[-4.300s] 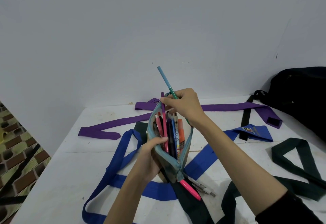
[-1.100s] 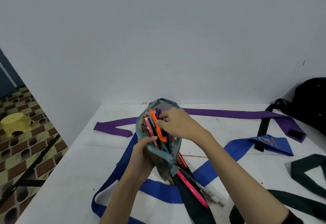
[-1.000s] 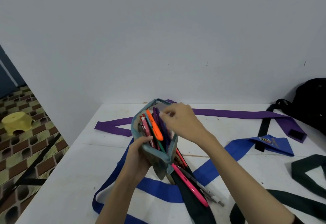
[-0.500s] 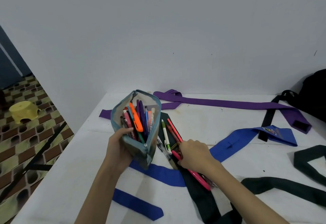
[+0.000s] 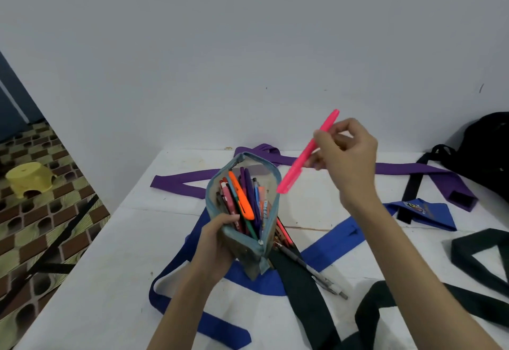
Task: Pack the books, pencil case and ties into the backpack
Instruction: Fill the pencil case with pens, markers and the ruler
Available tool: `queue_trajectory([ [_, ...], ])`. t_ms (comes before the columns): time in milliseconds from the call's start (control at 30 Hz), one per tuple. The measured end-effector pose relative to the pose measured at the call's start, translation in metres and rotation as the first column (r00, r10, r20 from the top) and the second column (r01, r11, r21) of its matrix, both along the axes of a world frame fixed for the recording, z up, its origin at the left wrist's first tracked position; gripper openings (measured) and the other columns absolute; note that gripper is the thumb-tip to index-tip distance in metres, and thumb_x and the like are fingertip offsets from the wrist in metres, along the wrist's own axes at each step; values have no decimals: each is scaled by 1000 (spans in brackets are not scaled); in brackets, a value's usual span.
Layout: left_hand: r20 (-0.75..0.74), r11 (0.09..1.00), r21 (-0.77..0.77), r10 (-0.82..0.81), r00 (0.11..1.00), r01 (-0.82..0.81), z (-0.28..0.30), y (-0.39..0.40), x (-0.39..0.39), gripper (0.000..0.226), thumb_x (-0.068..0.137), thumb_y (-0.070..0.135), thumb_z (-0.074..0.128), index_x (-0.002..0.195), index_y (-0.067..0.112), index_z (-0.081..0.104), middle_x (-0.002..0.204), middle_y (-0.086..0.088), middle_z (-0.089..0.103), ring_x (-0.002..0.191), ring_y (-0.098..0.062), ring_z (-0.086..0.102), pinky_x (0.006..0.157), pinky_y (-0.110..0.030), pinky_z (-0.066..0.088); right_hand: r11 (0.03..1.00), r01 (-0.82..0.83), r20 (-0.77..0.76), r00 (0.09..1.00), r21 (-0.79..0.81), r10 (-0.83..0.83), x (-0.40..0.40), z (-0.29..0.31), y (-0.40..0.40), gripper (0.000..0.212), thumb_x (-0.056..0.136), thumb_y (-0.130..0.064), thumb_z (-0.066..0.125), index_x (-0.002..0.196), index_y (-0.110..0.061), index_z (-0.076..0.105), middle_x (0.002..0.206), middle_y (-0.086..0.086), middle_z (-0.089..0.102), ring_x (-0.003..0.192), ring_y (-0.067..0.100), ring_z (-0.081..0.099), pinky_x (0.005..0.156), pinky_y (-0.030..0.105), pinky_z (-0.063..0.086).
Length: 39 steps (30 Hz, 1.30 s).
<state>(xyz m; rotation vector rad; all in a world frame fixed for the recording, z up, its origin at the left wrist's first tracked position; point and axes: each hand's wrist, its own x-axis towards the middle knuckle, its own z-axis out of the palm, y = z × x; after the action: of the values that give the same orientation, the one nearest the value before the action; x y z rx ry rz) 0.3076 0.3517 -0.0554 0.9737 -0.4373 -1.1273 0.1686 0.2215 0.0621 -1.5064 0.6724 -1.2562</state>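
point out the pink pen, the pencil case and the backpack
pink pen (image 5: pixel 298 161), head view, middle of the barrel
pencil case (image 5: pixel 249 250), head view, outer side near the bottom
backpack (image 5: pixel 487 151), head view, black body at the right edge

Just one head cam, looking forward and down over the table's near edge, close above both hands, wall behind.

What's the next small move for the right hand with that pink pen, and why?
Probably lower the pink pen tip-first into the pencil case. The right hand pinches it just above the open mouth, the left hand holds the case upright, and more pens lie loose on the table.
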Motion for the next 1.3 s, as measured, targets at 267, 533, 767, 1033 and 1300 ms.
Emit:
queue_trajectory([
  [267, -4, 997, -56, -54, 999, 53, 1, -8, -12, 61, 57, 28, 69, 116, 14, 61, 103, -12, 67, 93, -27, 65, 77, -41, 55, 959, -282, -672, 711, -2, 208, 35, -37, 6, 20, 84, -24, 68, 74, -8, 61, 57, -1, 63, 53, 12, 62, 55, 16, 47],
  [533, 10, 997, -44, 61, 998, -60, -8, 13, 16, 48, 60, 22, 64, 108, 16, 63, 94, -8, 67, 86, -23, 66, 67, -35, 54, 973, -227, -854, 513, -41, 84, 8, -62, -18, 30, 86, -35, 63, 71, -9, 62, 70, 4, 68, 61, 14, 56, 67, 32, 51],
  [767, -5, 989, 6, 148, 989, -148, -8, 24, 30, 56, 50, 24, 66, 106, 20, 60, 88, -4, 68, 89, -22, 64, 76, -37, 51, 882, -446, -988, -104, 150, 116, 2, -117, 2, 34, 80, -40, 70, 87, -14, 49, 85, 1, 54, 77, 19, 52, 64, 27, 41],
  [1033, -9, 994, -1, 110, 994, -110, -5, 16, 22, 44, 61, 20, 60, 105, 18, 61, 89, -6, 68, 84, -22, 66, 68, -34, 56, 961, -275, -525, 821, -16, 226, 4, -51, -11, 16, 96, -18, 51, 81, -17, 54, 78, 4, 69, 55, 9, 60, 55, 21, 46],
  [1300, 5, 999, -13, 51, 999, -51, -1, -1, -3, 53, 47, 29, 70, 99, 16, 68, 92, -9, 69, 85, -24, 67, 79, -39, 51, 949, -311, -417, 858, 42, 299, 36, -17, 21, 8, 95, -18, 54, 92, -11, 54, 71, 5, 63, 50, 10, 59, 50, 19, 46],
])
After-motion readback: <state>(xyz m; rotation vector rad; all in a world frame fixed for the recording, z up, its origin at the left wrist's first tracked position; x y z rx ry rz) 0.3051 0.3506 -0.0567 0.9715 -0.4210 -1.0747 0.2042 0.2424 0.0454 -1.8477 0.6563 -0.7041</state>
